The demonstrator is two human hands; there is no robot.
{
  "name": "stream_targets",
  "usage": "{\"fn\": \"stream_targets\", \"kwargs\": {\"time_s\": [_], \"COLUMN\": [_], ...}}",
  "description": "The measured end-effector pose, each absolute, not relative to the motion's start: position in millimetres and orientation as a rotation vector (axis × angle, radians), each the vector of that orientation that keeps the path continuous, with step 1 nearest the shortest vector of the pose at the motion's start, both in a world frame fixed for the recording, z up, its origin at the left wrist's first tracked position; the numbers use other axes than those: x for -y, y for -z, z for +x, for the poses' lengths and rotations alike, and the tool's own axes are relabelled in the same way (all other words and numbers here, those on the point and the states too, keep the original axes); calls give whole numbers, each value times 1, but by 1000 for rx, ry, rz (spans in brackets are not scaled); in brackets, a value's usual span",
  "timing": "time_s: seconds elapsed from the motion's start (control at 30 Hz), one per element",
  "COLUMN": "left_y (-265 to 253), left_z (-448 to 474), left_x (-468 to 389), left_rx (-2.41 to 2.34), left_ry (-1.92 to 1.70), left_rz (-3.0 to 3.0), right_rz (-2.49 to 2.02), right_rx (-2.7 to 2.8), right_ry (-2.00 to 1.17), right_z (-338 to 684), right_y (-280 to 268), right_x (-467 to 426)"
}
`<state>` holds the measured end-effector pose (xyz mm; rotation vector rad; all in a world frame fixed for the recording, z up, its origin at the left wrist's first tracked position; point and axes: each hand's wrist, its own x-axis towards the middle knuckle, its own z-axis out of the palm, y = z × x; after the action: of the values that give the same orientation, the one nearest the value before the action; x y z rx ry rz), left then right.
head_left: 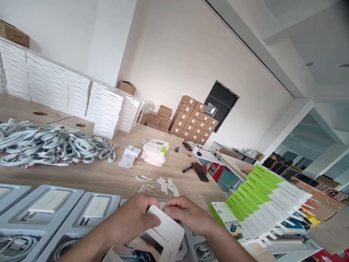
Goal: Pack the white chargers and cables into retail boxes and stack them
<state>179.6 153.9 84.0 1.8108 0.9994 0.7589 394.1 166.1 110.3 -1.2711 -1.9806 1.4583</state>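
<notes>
My left hand (137, 220) is closed on a white cardboard box (169, 230), its thumb pressed on the white flap. A printed picture shows on the box's lower side, near the bottom edge of the view. At the flap's far edge, the fingers of my right hand (188, 214) are curled and pinched against the card. Beneath and beside my hands lie grey plastic trays (73, 194), holding white charger blocks (96, 207) and coiled white cables (203, 251). Part of the box is hidden by my hands and the frame edge.
Green-and-white cartons (256, 196) fan out at right. A heap of white cables (68, 143) lies at left, before stacked white boxes (106, 105). Small cards (129, 156), paper scraps (167, 185), white packaging (155, 151) and a phone (201, 172) lie on the wooden table (114, 178).
</notes>
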Motion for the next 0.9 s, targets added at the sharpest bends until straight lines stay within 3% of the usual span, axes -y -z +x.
{"fn": "stream_targets", "kwargs": {"time_s": [0.2, 0.47, 0.9], "left_y": [-87, -94, -69], "left_z": [183, 182, 184], "left_x": [-145, -146, -150], "left_rx": [-953, -981, -870], "left_ry": [-738, -707, -469], "left_rz": [1860, 1829, 1833], "right_rz": [-1336, -1373, -1726], "right_rx": [1798, 2087, 2221], "right_ry": [-1866, -1655, -337], "right_z": [407, 414, 410], "right_y": [-96, -102, -52], "right_x": [-173, -174, -305]}}
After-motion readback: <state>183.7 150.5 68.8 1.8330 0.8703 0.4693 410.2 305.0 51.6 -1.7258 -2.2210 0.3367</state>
